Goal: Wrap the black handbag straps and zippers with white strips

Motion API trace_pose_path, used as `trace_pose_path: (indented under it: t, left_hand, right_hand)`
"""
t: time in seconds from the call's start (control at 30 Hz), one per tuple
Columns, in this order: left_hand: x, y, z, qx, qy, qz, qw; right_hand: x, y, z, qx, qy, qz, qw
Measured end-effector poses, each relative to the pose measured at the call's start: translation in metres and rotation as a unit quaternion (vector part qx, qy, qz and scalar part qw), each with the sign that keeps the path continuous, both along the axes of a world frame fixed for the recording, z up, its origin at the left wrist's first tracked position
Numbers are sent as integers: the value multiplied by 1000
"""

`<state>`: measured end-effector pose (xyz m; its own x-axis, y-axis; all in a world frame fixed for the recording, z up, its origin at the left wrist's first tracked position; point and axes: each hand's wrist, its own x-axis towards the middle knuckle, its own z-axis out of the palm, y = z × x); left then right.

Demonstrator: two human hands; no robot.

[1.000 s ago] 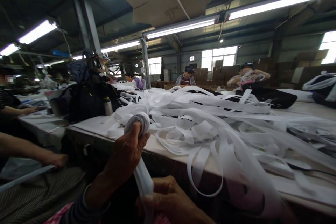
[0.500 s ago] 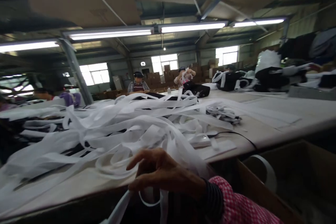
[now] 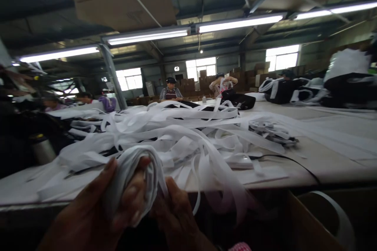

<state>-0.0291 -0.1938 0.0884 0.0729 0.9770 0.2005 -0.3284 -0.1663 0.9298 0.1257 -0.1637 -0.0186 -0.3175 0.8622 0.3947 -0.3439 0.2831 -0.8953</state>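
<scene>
My left hand (image 3: 97, 208) is closed round a bunch of white strips (image 3: 134, 176), held up in front of the table edge at the bottom left. My right hand (image 3: 173, 215) sits just right of it, its fingers pressed against the same bunch from below. Behind both hands a big tangled pile of white fabric strips (image 3: 176, 133) covers the pale work table (image 3: 324, 157). Some strips hang over the near edge.
A metal flask (image 3: 41, 149) stands at the left among dark bags. A cardboard box (image 3: 318, 219) with a white loop in it sits below the table at right. Black and white bags (image 3: 282, 90) lie at the far right. Other people work at the far end.
The view swung right, then back a little left. My left hand, out of sight half a second ago, is back in view holding the white bunch, and my right hand has closed in against it.
</scene>
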Motion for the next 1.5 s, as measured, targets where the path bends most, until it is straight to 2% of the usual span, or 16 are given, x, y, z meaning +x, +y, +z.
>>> trace_pose_path:
  t: [0.07, 0.13, 0.2, 0.27, 0.33, 0.4, 0.53, 0.6, 0.73, 0.83, 0.97, 1.07, 1.17, 1.3, 1.43, 1.5]
  left_hand:
    - [4, -3, 18, -1, -58, 17, 998]
    - [9, -3, 27, 30, -55, 45, 997]
    - [13, 1, 24, 80, 19, 86, 993]
    - [10, 9, 9, 125, 143, 153, 970]
    - [1, 18, -11, 162, 279, 228, 919]
    - [-12, 25, -31, 224, 407, 263, 846]
    - [-42, 29, -53, 342, 615, 199, 682]
    - [-56, 26, -56, 346, 659, 174, 645]
    - [-82, 13, -61, 299, 683, 140, 651]
    - [-99, -4, -76, 254, 693, 120, 664]
    - [-115, -32, -100, 187, 703, 102, 678]
    - [-118, -46, -106, 166, 703, 87, 686]
    - [-119, -45, -100, 176, 690, 79, 697]
    - [-127, -32, -84, 186, 674, 46, 714]
    - [-142, -21, -74, 202, 662, 20, 721]
    - [-151, -13, -71, 220, 659, 13, 719]
  right_hand:
    - [-11, -1, -6, -35, -1, 61, 998]
    - [-21, -4, -11, -92, 22, 154, 983]
    - [-29, -6, -13, -153, 69, 253, 953]
    - [-32, -8, -12, -193, 107, 323, 920]
    - [-30, -8, -9, -217, 114, 352, 903]
    - [-26, -4, -5, -218, 79, 359, 904]
    - [-14, 11, 4, -199, -29, 357, 912]
    - [-6, 20, 10, -180, -84, 335, 921]
    - [5, 32, 24, -113, -176, 272, 939]
    - [7, 35, 27, -6, -250, 214, 944]
    - [1, 40, 23, 127, -333, 162, 920]
    - [-11, 51, 28, 214, -359, 175, 891]
    - [-27, 65, 40, 325, -382, 174, 847]
    - [-48, 80, 55, 485, -419, 161, 750]
    - [-63, 87, 61, 564, -460, 159, 667]
    - [-71, 92, 61, 612, -474, 157, 614]
